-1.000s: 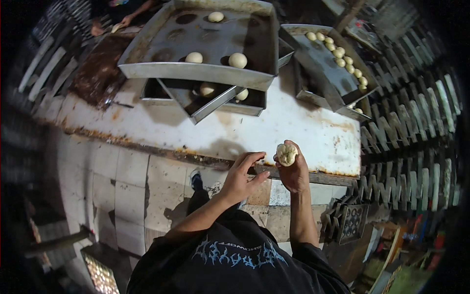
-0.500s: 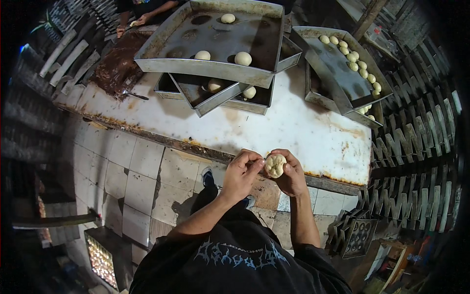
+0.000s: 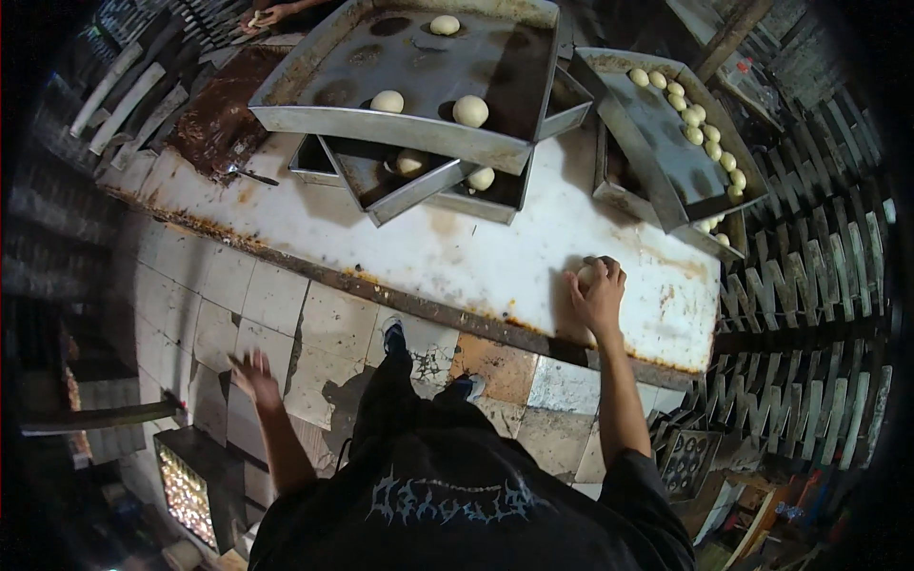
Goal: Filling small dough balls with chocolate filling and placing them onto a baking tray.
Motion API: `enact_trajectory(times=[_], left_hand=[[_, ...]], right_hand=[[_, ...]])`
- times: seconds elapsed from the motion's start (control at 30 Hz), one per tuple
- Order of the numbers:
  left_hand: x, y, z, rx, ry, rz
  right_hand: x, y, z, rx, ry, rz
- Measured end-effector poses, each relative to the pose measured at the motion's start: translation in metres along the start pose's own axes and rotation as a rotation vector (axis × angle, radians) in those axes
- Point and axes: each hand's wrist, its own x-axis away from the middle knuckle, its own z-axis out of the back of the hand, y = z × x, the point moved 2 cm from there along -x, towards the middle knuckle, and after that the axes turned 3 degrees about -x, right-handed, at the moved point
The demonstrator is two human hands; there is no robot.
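Observation:
On the white tabletop [image 3: 495, 257] near its front edge, my right hand [image 3: 602, 293] curls over a pale dough ball [image 3: 585, 274], most of which its fingers hide. My left hand [image 3: 255, 379] hangs over the floor at the left, away from the table, slightly blurred, with its fingers apart and nothing in it. Beyond my hands stands a stack of metal trays [image 3: 400, 131]; its top one holds three round dough balls, one of them this near ball [image 3: 470, 111]. At the right, another metal tray [image 3: 640, 152] carries several smaller dough balls [image 3: 712, 150] along one side.
A dark brown sticky mass [image 3: 214, 119] with a metal tool [image 3: 255, 176] beside it lies at the table's left end. Another person's hand [image 3: 276, 14] shows at the far left. Slatted racks [image 3: 809, 285] stand at the right; a lit box [image 3: 195, 485] is on the floor.
My hands have come apart. The right one has set the dough ball on the tabletop, farther right and forward; the left has swung back and left, off the dough.

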Motion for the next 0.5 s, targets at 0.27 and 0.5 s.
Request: enact_trajectory(times=[0.27,0.5], left_hand=[[0.046,-0.184,0.310,-1.118,-0.389,0.567],[-0.015,-0.190,0.274,-0.640,-0.559,0.749]], right_hand=[[0.042,-0.031,0.002,-0.342,-0.061,0.011],[0.007,0.018,-0.015,-0.256,-0.054,-0.272]])
